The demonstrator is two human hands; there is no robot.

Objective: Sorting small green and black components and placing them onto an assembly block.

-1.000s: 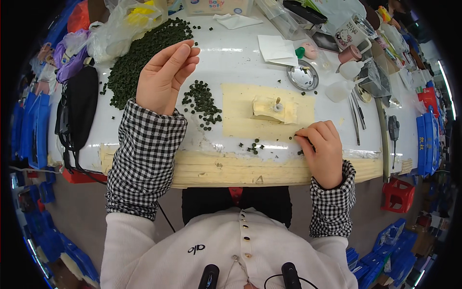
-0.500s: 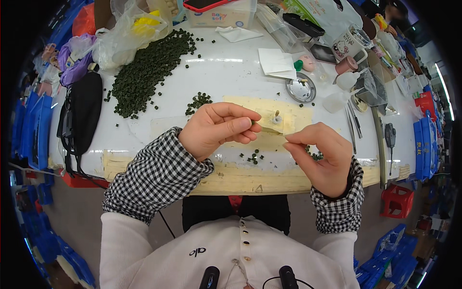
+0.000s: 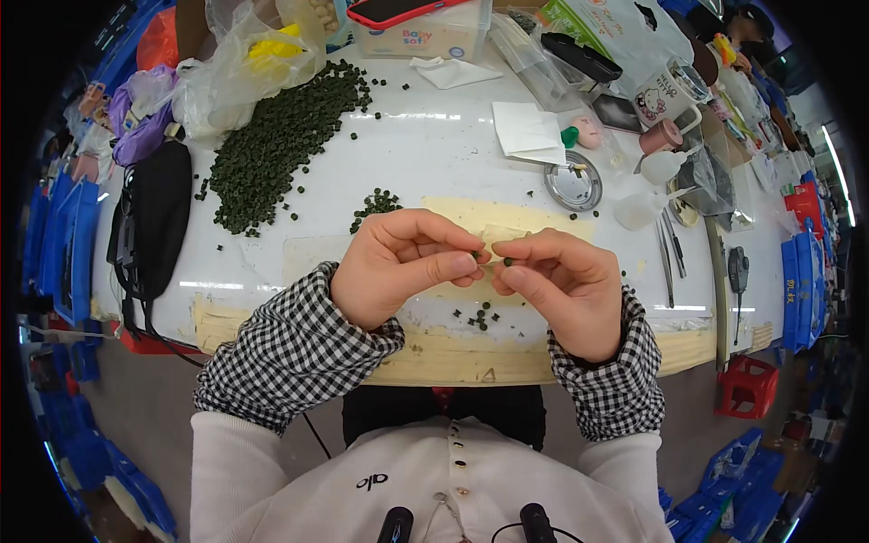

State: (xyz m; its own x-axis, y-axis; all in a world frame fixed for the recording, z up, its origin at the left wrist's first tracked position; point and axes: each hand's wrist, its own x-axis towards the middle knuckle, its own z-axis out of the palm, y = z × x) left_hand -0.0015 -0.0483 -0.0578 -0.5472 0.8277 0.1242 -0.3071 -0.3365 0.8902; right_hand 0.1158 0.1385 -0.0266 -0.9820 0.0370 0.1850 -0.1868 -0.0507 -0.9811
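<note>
My left hand is closed in a pinch, thumb against forefinger, on a small dark green piece that is mostly hidden by the fingertips. Opposite it, my right hand pinches another small dark green piece. The fingertips of both hands face each other with a narrow gap between them. They hover over the yellowish taped patch on the white table. Just below the fingers lie several loose dark green pieces. A small cluster of the same pieces sits beyond my left hand.
A large heap of dark green pieces covers the far left, near a black pouch. At right are a round metal dish, white squeeze bottles, tweezers and a mug. White paper lies behind the dish.
My right hand has moved left, close to my left hand, and a dark green piece now shows at its fingertips. My left hand keeps its pinch. The whole view has shifted slightly.
</note>
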